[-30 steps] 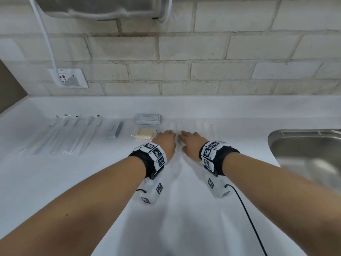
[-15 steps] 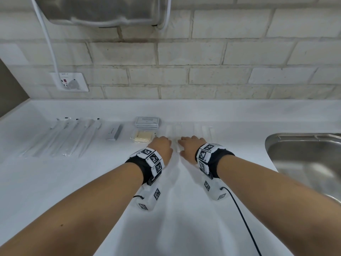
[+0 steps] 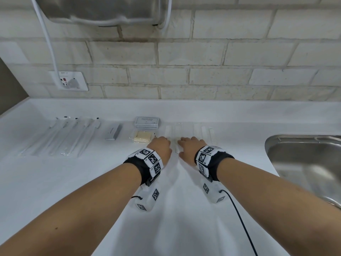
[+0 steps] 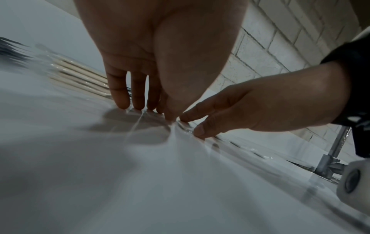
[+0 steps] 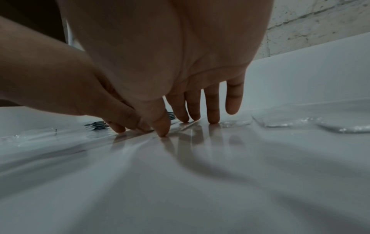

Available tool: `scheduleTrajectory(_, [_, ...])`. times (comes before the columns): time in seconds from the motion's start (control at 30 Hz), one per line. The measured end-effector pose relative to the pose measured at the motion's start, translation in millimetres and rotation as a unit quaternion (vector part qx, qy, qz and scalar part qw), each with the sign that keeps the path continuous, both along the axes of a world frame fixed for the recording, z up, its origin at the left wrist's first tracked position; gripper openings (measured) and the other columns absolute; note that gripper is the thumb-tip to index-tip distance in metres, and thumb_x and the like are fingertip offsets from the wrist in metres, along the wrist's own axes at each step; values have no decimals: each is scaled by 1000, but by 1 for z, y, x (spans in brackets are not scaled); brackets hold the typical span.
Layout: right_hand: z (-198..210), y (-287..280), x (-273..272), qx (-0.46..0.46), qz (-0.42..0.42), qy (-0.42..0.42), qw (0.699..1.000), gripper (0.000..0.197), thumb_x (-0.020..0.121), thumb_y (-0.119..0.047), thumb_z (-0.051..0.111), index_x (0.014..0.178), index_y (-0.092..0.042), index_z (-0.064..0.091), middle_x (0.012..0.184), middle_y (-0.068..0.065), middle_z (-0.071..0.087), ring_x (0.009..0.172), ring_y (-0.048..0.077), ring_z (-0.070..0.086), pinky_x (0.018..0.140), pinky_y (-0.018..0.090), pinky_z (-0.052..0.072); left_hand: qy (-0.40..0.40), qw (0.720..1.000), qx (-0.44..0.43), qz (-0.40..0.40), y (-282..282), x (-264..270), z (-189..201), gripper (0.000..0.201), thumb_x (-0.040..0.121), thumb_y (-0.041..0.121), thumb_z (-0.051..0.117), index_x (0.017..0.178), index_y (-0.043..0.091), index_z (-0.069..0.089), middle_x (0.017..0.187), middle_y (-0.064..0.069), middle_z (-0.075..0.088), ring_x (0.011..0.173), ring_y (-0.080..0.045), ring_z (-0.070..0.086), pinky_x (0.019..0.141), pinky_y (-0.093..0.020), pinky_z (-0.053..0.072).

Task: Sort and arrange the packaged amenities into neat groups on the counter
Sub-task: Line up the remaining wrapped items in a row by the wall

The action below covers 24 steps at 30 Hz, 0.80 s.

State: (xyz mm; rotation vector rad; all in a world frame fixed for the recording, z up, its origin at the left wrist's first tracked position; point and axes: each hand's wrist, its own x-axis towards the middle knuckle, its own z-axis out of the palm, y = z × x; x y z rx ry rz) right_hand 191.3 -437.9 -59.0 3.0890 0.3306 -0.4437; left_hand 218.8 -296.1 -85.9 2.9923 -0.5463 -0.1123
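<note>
I had both hands down on the counter (image 3: 55,182) side by side, near its back edge. My left hand (image 3: 160,147) lay with fingers (image 4: 120,95) straight, tips pressing a clear packet (image 3: 168,131); my right hand (image 3: 188,147) was likewise spread, fingers (image 5: 213,107) straight and touching the clear comb packet (image 3: 177,145) that lay between the two hands. Neither hand was curled round anything; both only pressed with flat fingertips, thumbs almost meeting over the packet's near end. More comb packets (image 3: 204,133) lay in a row just right of my right hand, parallel and close together. Just left of my left hand sat a packet of cotton buds (image 3: 143,136), and behind it a small stack of sachets (image 3: 147,122), touching or nearly so; I could not tell which. Further left lay a small grey box (image 3: 113,131), and well beyond it a fan of long wrapped toothbrushes (image 3: 70,137). A steel sink (image 3: 304,163) stood at the right, well apart from the packets. Behind everything ran the brick wall (image 3: 203,61), with a socket (image 3: 69,81) at the left, a cable (image 3: 48,39) rising from it and a metal dryer (image 3: 103,10) above. My wristbands hid the near ends of the packets
</note>
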Motion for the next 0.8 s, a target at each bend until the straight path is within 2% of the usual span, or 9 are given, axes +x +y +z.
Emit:
scheduleTrajectory(0.3, [0,3,0,-6,-10,4,1000,53,96,-31,42,147,-18,32,157,0,26,139,26,29,110,43,28,-1,1000,-15,1,1,-2,0,32,98,20,39,108,-1,61,117,-16,58,110,-32,55,91,-34,42])
scheduleTrajectory(0.7, [2,2,-1,11,-15,4,1000,51,95,-29,43,144,-17,36,152,1,33,136,26,33,108,41,30,18,999,-29,12,-1,-3,6,31,97,19,41,105,-2,62,114,-17,60,107,-31,57,89,-34,44])
scheduleTrajectory(0.8, [2,0,-2,21,-15,3,1000,53,95,-29,43,145,-17,34,155,2,29,138,27,32,109,42,29,32,998,-50,27,-2,-5,8,31,97,19,41,107,-2,61,117,-18,58,110,-31,56,91,-33,42])
